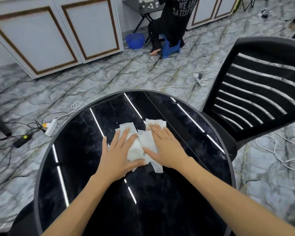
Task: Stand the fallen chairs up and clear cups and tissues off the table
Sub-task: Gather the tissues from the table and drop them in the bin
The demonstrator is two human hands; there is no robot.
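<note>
Several white tissues (138, 147) lie bunched together in the middle of the round glossy black table (71, 150). My left hand (118, 150) lies flat on the left side of the pile, fingers spread, thumb curled under its near edge. My right hand (163, 143) presses flat on the right side of the pile, fingers together over a far sheet (157, 122). Both hands touch the tissues without lifting them. A black slatted chair (255, 92) stands upright at the table's right side. No cups are in view.
White and black cables with power strips (50, 127) (200, 80) lie on the marble floor left and behind the table. A person in black sits on a blue stool (170, 46) near a blue basin (134, 40). White cabinets (54, 34) line the far wall.
</note>
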